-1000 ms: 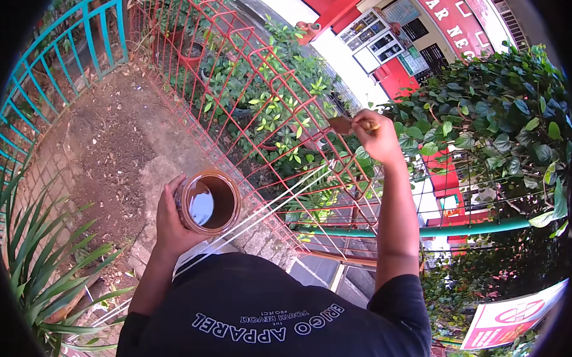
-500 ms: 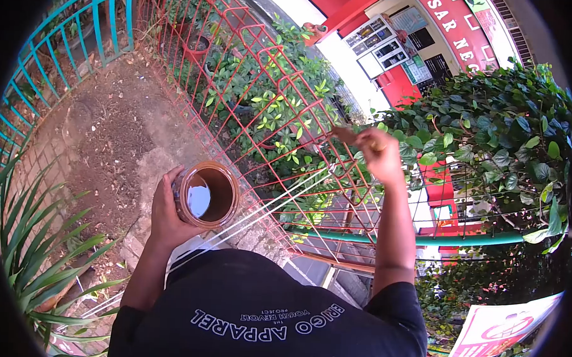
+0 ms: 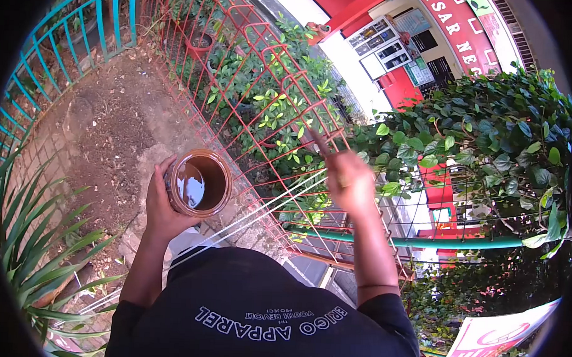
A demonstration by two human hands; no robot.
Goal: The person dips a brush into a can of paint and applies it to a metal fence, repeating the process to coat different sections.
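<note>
My left hand (image 3: 162,205) is wrapped round the side of a round jar (image 3: 218,179) with a brown rim. Glossy brown paint (image 3: 191,186) lies in it and reflects the sky. My right hand (image 3: 350,181) is closed round a paintbrush (image 3: 319,142), smeared by motion, its dark brown tip pointing up and left. The brush overlaps the top bars of a red wire fence (image 3: 294,78) in this view. White cords (image 3: 266,206) stretch from the fence past my waist, below the jar.
A teal railing (image 3: 64,29) curves along the left. Long-leaved plants (image 3: 38,251) stand at lower left beside bare soil (image 3: 114,128). Behind the fence grow leafy shrubs (image 3: 282,103) and a potted plant (image 3: 199,43). A climbing hedge (image 3: 489,129) and a green pipe (image 3: 460,242) are at right.
My right hand has moved left and down with the paintbrush, whose tip now points more upward. The jar in my left hand has shifted slightly left and up.
</note>
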